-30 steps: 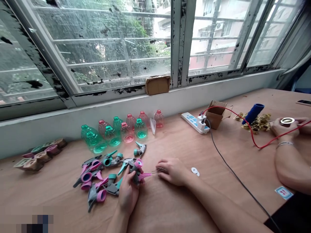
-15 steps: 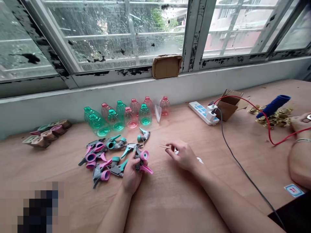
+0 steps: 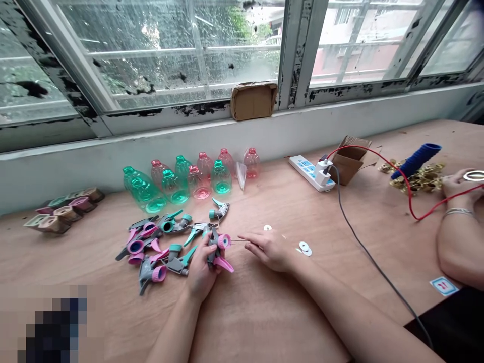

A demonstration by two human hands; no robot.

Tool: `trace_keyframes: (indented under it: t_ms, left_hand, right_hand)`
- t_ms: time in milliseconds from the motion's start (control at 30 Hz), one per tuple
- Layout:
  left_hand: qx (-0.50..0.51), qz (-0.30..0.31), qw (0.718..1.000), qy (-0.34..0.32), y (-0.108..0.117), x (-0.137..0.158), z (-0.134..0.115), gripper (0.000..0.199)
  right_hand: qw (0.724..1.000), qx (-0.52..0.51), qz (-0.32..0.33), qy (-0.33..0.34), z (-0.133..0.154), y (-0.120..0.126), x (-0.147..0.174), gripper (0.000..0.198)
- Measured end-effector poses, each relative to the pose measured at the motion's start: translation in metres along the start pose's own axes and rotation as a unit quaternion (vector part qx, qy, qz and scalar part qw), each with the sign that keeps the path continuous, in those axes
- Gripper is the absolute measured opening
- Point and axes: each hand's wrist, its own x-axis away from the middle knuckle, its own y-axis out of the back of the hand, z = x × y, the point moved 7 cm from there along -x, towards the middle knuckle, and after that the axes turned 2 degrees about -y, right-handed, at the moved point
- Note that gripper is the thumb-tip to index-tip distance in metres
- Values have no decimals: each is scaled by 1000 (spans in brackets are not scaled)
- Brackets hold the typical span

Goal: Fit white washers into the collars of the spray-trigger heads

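Note:
My left hand (image 3: 202,269) is closed round a grey trigger sprayer head (image 3: 212,249) with a pink collar and pink trigger; the collar's open end faces right. Thin metal tweezers (image 3: 238,241) sit pinched in the fingers of my right hand (image 3: 274,249), their tips at the collar's opening. Whether the tips are inside it, I cannot tell. Several small white washers (image 3: 305,248) lie on the table right of my right hand, and another white washer (image 3: 267,228) lies just beyond it. A pile of pink and teal sprayer heads (image 3: 159,272) spreads left of my left hand.
Green and pink clear bottles (image 3: 176,187) stand along the wall. Small pots (image 3: 64,212) are at far left. A power strip (image 3: 312,172) with red and grey cables, a cardboard box (image 3: 350,160), brass-coloured parts (image 3: 419,179) and another person's arm (image 3: 459,237) are on the right.
My right hand has moved left from above the washers, bringing the tweezers to the pink collar and uncovering the washers. My left hand keeps hold of the sprayer head. The view has shifted slightly.

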Motion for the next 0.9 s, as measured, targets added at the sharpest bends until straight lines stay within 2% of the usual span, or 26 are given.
trace_keyframes:
  t_ms: [267, 633, 767, 900]
  left_hand:
    - [-17, 5, 1000, -11, -1, 0, -1, 29]
    - [0, 7, 1000, -16, 4, -4, 6, 24]
    - [-9, -16, 999, -26, 8, -6, 9, 30]
    - [-83, -40, 995, -39, 12, -4, 8, 41]
  right_hand:
    - [999, 21, -44, -8, -2, 7, 0, 20]
    - [993, 81, -83, 4, 2, 15, 1, 20]
    - [992, 98, -78, -16, 4, 14, 1, 22]
    - [991, 92, -77, -54, 7, 10, 2, 23]
